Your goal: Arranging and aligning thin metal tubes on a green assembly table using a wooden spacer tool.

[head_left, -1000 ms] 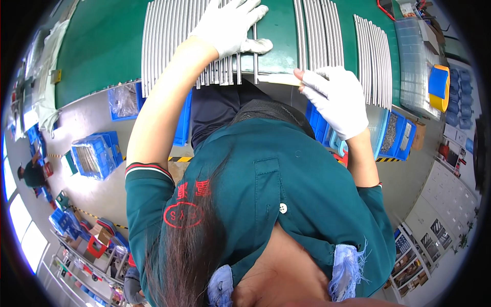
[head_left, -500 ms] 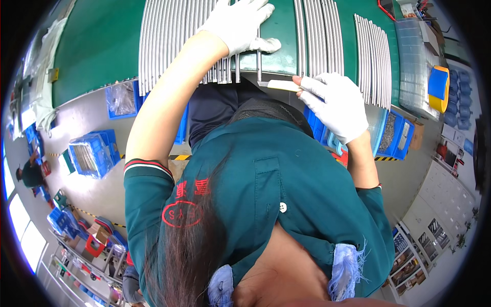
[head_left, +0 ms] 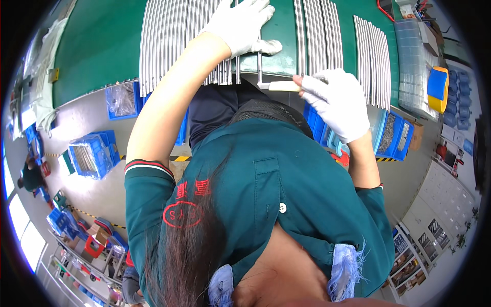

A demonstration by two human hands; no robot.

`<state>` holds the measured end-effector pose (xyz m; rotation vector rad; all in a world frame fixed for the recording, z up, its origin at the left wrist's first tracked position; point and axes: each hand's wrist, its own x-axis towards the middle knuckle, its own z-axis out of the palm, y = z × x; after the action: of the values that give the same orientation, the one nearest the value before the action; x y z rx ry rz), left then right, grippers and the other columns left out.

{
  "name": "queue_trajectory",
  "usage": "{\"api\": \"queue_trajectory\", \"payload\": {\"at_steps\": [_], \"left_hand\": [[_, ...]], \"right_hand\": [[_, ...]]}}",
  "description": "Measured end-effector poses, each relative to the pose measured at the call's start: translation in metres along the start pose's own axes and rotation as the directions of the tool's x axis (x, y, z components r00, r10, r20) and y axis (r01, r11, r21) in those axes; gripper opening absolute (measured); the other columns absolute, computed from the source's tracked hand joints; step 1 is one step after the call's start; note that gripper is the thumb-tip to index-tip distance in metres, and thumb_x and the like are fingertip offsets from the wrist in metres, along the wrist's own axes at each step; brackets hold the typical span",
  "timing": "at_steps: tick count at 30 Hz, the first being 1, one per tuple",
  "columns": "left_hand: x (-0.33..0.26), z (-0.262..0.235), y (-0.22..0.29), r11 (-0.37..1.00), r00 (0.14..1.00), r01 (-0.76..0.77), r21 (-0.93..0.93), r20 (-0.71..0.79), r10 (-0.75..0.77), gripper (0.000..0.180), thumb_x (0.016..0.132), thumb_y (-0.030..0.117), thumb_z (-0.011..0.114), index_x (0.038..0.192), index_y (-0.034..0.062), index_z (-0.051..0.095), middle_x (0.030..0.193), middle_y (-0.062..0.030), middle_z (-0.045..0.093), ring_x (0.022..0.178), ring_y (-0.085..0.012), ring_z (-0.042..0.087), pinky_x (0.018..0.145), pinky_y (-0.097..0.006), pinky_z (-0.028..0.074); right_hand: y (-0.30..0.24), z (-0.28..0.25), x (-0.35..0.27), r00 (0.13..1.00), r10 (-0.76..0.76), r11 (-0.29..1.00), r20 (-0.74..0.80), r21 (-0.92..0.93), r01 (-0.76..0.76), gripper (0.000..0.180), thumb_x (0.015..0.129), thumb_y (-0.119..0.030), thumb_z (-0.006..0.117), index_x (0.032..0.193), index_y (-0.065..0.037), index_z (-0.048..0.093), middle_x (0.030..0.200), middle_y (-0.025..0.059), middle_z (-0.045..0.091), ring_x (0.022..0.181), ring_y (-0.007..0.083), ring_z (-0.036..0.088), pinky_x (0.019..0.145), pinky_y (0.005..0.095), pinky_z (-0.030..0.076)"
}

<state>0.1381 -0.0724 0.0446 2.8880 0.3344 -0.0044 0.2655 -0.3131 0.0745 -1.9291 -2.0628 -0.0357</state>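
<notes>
My left hand [head_left: 241,28], in a white glove, lies flat across metal rods on the green table [head_left: 97,46], thumb and fingers spread. Beneath its thumb runs a single metal rod [head_left: 260,65], whose near end sticks out past the table edge. My right hand [head_left: 338,105], gloved with bare fingertips showing, is closed round the pale handle of a small knife-like tool [head_left: 283,86]. The short metal tip of that tool meets the rod's near end. A dense row of rods [head_left: 161,46] lies left of and under my left forearm.
Further rods [head_left: 318,41] and a shorter group [head_left: 372,61] lie to the right. Beside them stand a clear plastic box [head_left: 411,66] and a yellow-and-blue tape roll [head_left: 437,89]. Blue bins [head_left: 396,135] sit below the table edge. At far left another person [head_left: 31,175] is on the floor area.
The tool and my right hand have shifted very slightly, with the fingers curling a little differently. My left hand stays in nearly the same place on the rods.
</notes>
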Motion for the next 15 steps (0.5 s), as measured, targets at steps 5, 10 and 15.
{"api": "queue_trajectory", "payload": {"at_steps": [5, 10, 15], "left_hand": [[-0.001, 0.003, 0.0, 1.0, 1.0, -0.003, -0.008, -0.02, 0.003, 0.083, 0.085, 0.062, 0.064, 0.137, -0.0015, 0.056, 0.142, -0.0239, 0.052, 0.137, -0.0357, 0.047, 0.115, -0.056, 0.029], [0.004, -0.012, 0.008, 0.999, 0.995, 0.025, -0.024, 0.1, -0.023, 0.087, 0.087, 0.062, 0.063, 0.144, -0.0021, 0.051, 0.148, -0.026, 0.048, 0.14, -0.0366, 0.044, 0.118, -0.056, 0.026], [0.005, -0.01, 0.014, 0.956, 0.999, 0.027, -0.292, 0.036, -0.017, 0.086, 0.096, 0.062, 0.053, 0.154, -0.0001, 0.041, 0.158, -0.0265, 0.041, 0.148, -0.0371, 0.037, 0.123, -0.053, 0.024]], "right_hand": [[-0.006, 0.0, 0.002, 0.998, 0.028, 0.999, 0.059, -0.026, -0.026, 0.023, 0.086, -0.026, 0.076, 0.108, -0.021, 0.079, 0.081, 0.0019, 0.064, 0.074, 0.0225, 0.061, 0.066, 0.0372, 0.048], [-0.003, -0.004, -0.007, 1.0, -0.011, 0.999, 0.028, -0.047, 0.012, 0.026, 0.086, -0.027, 0.075, 0.111, -0.02, 0.079, 0.087, 0.0009, 0.067, 0.082, 0.0208, 0.063, 0.068, 0.0366, 0.05], [0.016, -0.014, -0.022, 0.987, -0.07, 0.996, 0.147, 0.061, 0.062, 0.027, 0.084, -0.026, 0.076, 0.11, -0.019, 0.08, 0.092, -0.003, 0.07, 0.086, 0.0196, 0.064, 0.071, 0.0346, 0.052]]}}
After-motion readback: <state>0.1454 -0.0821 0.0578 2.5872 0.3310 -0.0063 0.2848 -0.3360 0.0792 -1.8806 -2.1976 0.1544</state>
